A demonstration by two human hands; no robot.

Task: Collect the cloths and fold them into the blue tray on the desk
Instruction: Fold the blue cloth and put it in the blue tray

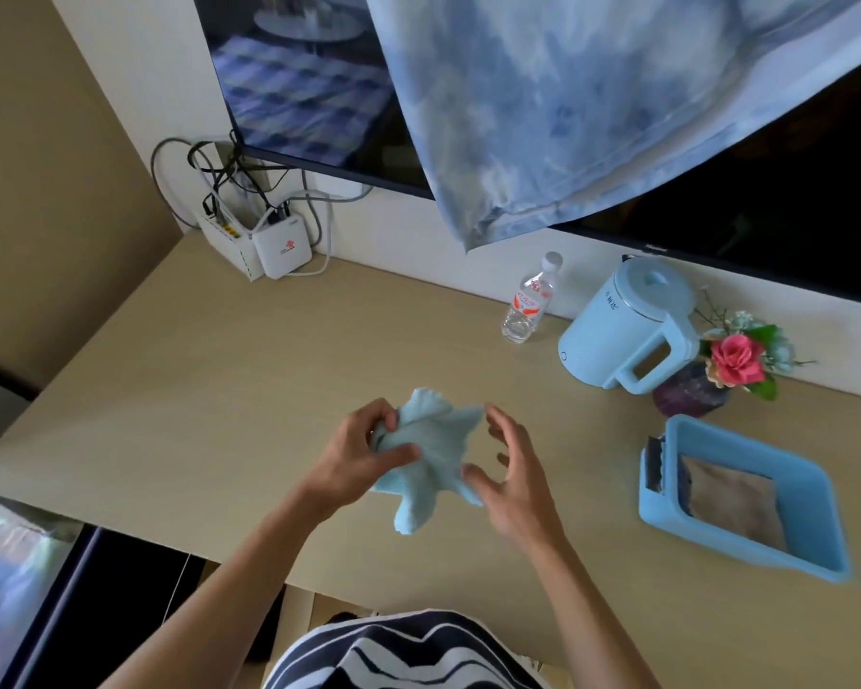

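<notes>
A crumpled light blue cloth (431,452) sits bunched above the middle of the beige desk (220,390). My left hand (356,452) grips its left side, thumb pressed on top. My right hand (515,477) is just to the right, fingers spread, with its lower fingers touching the cloth's right edge. The blue tray (811,484) lies on the desk to the right, well apart from both hands. A folded brownish cloth (731,499) lies flat inside it, and a dark cloth (654,464) stands against its left wall.
At the back of the desk stand a water bottle (530,303), a light blue kettle (622,330) and a vase of flowers (721,370). White router boxes with cables (269,241) sit at the back left. A blue-white fabric (592,101) hangs over the wall-mounted TV (766,231).
</notes>
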